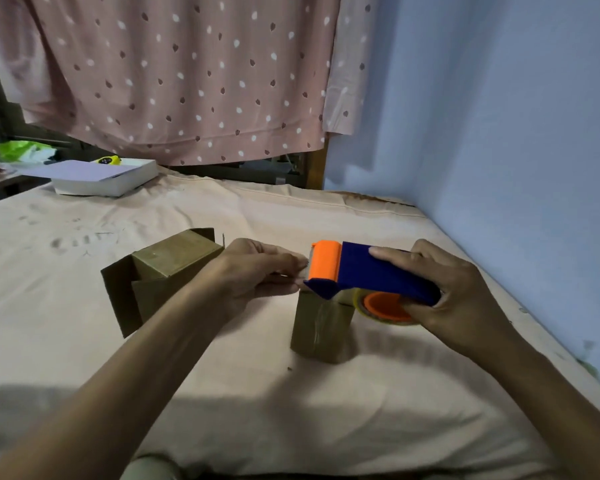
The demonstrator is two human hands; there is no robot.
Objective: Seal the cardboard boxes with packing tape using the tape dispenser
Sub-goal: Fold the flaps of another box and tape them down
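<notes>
A small brown cardboard box (pixel 321 327) stands upright on the cloth-covered surface, with clear tape running down its front. Above it my right hand (pixel 454 296) grips a blue and orange tape dispenser (pixel 364 271) holding a roll of clear tape (pixel 385 308). The dispenser's orange front end is over the box's top. My left hand (pixel 257 271) is at the box's top left edge, its fingertips pinching the tape end at the dispenser's mouth. A second, larger brown box (pixel 163 271) with open flaps sits to the left behind my left forearm.
A flat white box (pixel 108 178) lies at the far left of the surface, with a yellow object (pixel 108 160) behind it. A spotted pink curtain (pixel 187 74) hangs at the back. A blue wall (pixel 499 133) borders the right side.
</notes>
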